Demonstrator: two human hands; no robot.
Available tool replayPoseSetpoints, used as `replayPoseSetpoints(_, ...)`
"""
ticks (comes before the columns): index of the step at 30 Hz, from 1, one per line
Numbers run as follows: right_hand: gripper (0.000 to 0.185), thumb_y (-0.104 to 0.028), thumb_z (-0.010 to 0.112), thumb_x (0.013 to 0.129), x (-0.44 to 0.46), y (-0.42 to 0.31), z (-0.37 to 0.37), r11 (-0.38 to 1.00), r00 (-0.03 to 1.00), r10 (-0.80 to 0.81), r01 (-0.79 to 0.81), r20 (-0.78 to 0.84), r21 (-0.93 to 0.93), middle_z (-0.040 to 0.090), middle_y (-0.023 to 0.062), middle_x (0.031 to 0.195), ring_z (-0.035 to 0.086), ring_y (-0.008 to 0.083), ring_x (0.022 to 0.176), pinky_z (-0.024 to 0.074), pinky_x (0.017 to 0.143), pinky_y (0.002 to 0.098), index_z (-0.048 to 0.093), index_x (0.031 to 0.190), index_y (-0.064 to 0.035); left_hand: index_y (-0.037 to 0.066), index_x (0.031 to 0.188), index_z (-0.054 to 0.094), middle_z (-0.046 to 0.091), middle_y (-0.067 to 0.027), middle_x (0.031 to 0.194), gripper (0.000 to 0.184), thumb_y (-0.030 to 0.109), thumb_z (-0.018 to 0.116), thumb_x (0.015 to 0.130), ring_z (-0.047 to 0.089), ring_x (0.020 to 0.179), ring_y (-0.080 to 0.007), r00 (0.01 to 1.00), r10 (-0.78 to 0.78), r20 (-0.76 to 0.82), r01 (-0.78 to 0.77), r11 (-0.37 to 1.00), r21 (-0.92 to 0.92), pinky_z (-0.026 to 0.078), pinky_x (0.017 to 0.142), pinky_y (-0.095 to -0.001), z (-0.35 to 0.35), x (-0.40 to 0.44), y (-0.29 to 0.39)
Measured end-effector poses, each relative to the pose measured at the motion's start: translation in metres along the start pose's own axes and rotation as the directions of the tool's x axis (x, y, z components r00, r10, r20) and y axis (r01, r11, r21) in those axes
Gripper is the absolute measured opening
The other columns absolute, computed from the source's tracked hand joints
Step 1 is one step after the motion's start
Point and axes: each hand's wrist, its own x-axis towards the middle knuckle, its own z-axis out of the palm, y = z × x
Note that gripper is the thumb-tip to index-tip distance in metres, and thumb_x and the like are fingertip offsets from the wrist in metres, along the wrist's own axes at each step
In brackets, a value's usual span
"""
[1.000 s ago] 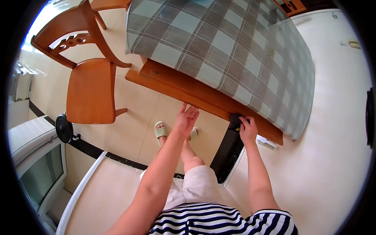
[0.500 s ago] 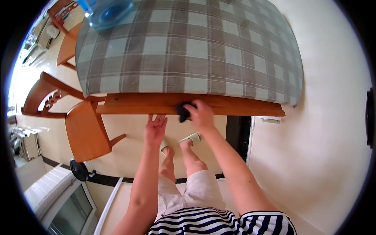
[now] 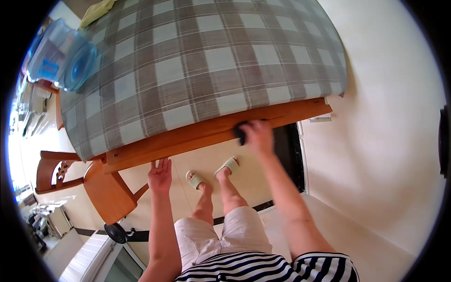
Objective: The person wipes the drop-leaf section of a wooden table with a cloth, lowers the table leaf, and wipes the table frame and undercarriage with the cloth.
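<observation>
A long orange-brown wooden board [image 3: 188, 139] runs along the near edge of a table covered with a grey-and-white checked tablecloth [image 3: 197, 66]. My right hand [image 3: 260, 136] is closed around a black cloth [image 3: 240, 132], pressed to the board right of its middle; motion blurs this hand. Below the board's left part, my left hand [image 3: 160, 177] has its palm turned up and its fingers stretched out. Its fingertips reach the board's lower edge and are partly hidden beneath it.
A clear blue plastic water jug [image 3: 77, 66] lies at the table's left, near a yellow cloth [image 3: 97, 11]. A wooden chair [image 3: 107, 188] stands left of the board. A white wall [image 3: 376, 141] borders the right side. My slippered feet are on the tiled floor.
My view has turned, so the board now slants up to the right. The black cloth in my right hand has moved right along the board. My left hand is nearer the board's left end.
</observation>
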Motion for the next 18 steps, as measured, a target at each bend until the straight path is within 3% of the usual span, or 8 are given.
replayPoseSetpoints(4,0.026,-0.013,0.064,0.073,0.004,-0.093,0.048,0.985,0.986,-0.106,0.086,0.131,0.146,0.058,0.0038,0.102,0.055,0.0282,0.095,0.0475,0.08,0.0423,0.069,0.097,-0.0214,0.009,0.13,0.047,0.051,-0.0184,0.135,0.056,-0.009,0.039,0.078,0.044,0.132,-0.0341,0.993,0.014,-0.113,-0.015,1.0,-0.005,0.035,0.114,-0.0462,0.001,0.007,0.005)
replayPoseSetpoints(6,0.023,-0.014,0.061,0.076,0.01,-0.092,0.032,0.985,0.984,-0.12,0.101,0.132,0.14,0.057,0.0055,0.103,0.055,0.0277,0.098,0.045,0.082,0.0428,0.067,0.097,-0.0198,0.008,0.126,0.049,0.053,-0.0177,0.132,0.053,-0.008,0.04,0.077,0.046,0.131,-0.0335,0.993,0.006,-0.118,-0.002,1.0,0.027,0.037,0.113,-0.0457,0.0,0.009,0.01)
replayPoseSetpoints(8,0.028,-0.014,0.064,0.072,0.014,-0.061,0.014,0.98,0.975,-0.12,0.086,0.188,0.181,0.057,0.0018,0.105,0.055,0.0258,0.096,0.0469,0.08,0.0405,0.069,0.098,-0.0222,0.008,0.127,0.049,0.053,-0.0174,0.132,0.053,-0.008,0.041,0.076,0.046,0.131,-0.0331,0.991,-0.01,-0.131,0.016,0.999,0.045,0.038,0.113,-0.0452,0.001,0.011,0.014)
replayPoseSetpoints(11,0.029,-0.011,0.065,0.071,0.007,0.024,-0.017,0.995,0.985,-0.055,0.04,0.162,0.092,0.06,0.0038,0.101,0.059,0.0275,0.093,0.0487,0.078,0.0423,0.071,0.097,-0.0217,0.007,0.128,0.048,0.052,-0.017,0.133,0.055,-0.007,0.042,0.075,0.046,0.131,-0.0322,0.986,-0.005,-0.166,0.015,0.998,0.062,0.038,0.112,-0.0444,0.008,0.008,0.012)
replayPoseSetpoints(13,0.026,-0.016,0.064,0.074,0.001,0.087,-0.046,0.999,0.986,-0.026,0.031,0.163,-0.028,0.061,0.0044,0.103,0.058,0.0277,0.096,0.048,0.079,0.0435,0.071,0.098,-0.0228,0.005,0.13,0.047,0.051,-0.0171,0.134,0.056,-0.007,0.041,0.076,0.045,0.132,-0.0318,0.982,0.024,-0.187,-0.01,0.997,0.074,0.039,0.112,-0.0438,0.01,0.005,0.011)
replayPoseSetpoints(15,0.027,-0.012,0.063,0.074,-0.001,0.147,-0.075,0.973,0.993,0.009,0.019,0.119,-0.23,0.063,0.0051,0.101,0.06,0.0282,0.098,0.0499,0.08,0.0426,0.071,0.098,-0.0216,0.005,0.13,0.046,0.051,-0.0174,0.134,0.056,-0.006,0.041,0.076,0.045,0.132,-0.0317,0.978,0.033,-0.204,-0.015,0.996,0.086,0.039,0.112,-0.0438,0.013,0.003,0.011)
replayPoseSetpoints(18,0.029,-0.002,0.061,0.072,-0.004,0.24,-0.111,0.952,0.995,0.094,-0.078,0.041,-0.295,0.063,0.0075,0.098,0.061,0.03,0.097,0.0504,0.079,0.0433,0.07,0.093,-0.019,0.003,0.131,0.046,0.051,-0.0179,0.134,0.055,-0.006,0.04,0.076,0.045,0.131,-0.0317,0.973,0.046,-0.224,-0.022,0.994,0.107,0.039,0.112,-0.0436,0.018,-0.001,0.011)
